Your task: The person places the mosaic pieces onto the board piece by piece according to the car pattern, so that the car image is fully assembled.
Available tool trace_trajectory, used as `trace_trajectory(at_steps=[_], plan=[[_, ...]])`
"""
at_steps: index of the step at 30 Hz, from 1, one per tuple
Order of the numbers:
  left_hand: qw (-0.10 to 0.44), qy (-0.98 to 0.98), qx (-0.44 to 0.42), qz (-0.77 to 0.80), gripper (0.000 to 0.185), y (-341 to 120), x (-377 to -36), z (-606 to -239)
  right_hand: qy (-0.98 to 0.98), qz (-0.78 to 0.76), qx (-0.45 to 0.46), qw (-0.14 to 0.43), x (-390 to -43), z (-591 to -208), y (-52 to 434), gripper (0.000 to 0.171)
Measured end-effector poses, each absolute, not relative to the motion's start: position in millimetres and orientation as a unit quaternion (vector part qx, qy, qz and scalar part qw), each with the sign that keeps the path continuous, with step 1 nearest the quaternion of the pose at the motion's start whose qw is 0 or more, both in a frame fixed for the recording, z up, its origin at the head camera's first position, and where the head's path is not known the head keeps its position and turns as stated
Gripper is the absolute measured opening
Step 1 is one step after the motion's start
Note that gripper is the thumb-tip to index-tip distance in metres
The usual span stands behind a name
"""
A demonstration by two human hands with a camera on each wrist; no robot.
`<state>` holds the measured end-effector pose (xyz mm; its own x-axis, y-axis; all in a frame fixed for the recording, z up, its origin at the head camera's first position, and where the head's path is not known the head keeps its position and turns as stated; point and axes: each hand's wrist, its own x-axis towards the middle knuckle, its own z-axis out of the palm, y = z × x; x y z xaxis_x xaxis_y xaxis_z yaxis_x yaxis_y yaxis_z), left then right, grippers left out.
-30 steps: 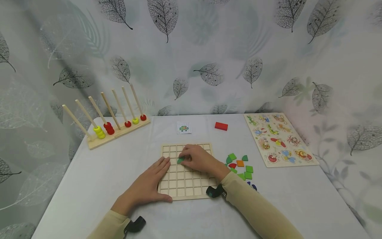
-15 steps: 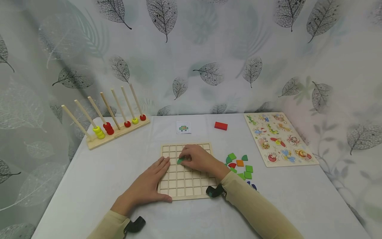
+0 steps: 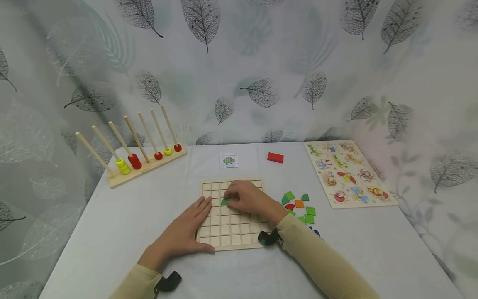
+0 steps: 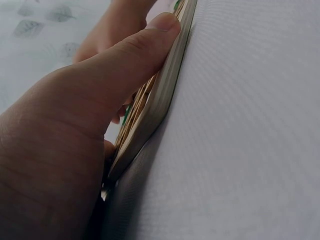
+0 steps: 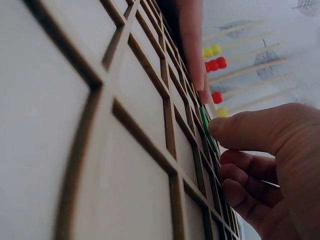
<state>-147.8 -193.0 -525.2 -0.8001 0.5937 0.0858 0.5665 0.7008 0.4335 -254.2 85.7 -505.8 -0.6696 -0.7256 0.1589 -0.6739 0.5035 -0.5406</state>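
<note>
A wooden grid board (image 3: 225, 240) lies on the white table. My left hand (image 3: 182, 232) rests along its left side, fingers straight and spread, with the thumb at the near edge. In the left wrist view that thumb (image 4: 145, 45) lies over the board's rim. My right hand (image 3: 249, 200) reaches over the upper middle of the grid. It pinches a small green quarter-circle tile (image 3: 224, 202), low at one of the cells. The right wrist view shows the thumb against the green tile (image 5: 204, 120), the other fingers curled beside it. Part of the tile is hidden by the fingers.
Loose green, red, orange and blue tiles (image 3: 309, 219) lie right of the board, partly behind the right forearm. A pattern card (image 3: 229, 160) and red block (image 3: 275, 158) lie beyond. A peg rack with beads (image 3: 149, 165) stands back left, an insect puzzle (image 3: 343, 178) back right.
</note>
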Motion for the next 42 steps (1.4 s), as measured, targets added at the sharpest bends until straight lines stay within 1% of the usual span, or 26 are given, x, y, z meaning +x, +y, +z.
trace_trajectory(at_steps=[5,11,19,25,33,42], plan=[[0.026,0.922,0.314,0.224,0.136,-194.2,-147.0,-525.7,0.870,-0.297,-0.391,0.052,-253.7,-500.4,86.0,0.020],[0.028,0.922,0.313,0.227,0.136,-194.0,-146.6,-526.1,0.872,-0.306,-0.377,0.061,-251.9,-488.9,89.5,0.029],[0.028,0.922,0.317,0.221,0.138,-195.8,-146.9,-527.9,0.851,-0.332,-0.405,0.030,-248.8,-474.3,103.1,0.036],[0.011,0.922,0.324,0.213,0.137,-195.4,-146.4,-526.0,0.853,-0.345,-0.392,0.019,-243.6,-463.4,119.4,0.038],[0.002,0.922,0.326,0.209,0.136,-196.4,-146.6,-525.8,0.873,-0.340,-0.350,0.014,-239.9,-449.7,142.9,0.040],[0.009,0.922,0.326,0.207,0.136,-194.4,-147.7,-530.3,0.881,-0.337,-0.329,-0.036,-236.5,-446.3,181.5,0.040]])
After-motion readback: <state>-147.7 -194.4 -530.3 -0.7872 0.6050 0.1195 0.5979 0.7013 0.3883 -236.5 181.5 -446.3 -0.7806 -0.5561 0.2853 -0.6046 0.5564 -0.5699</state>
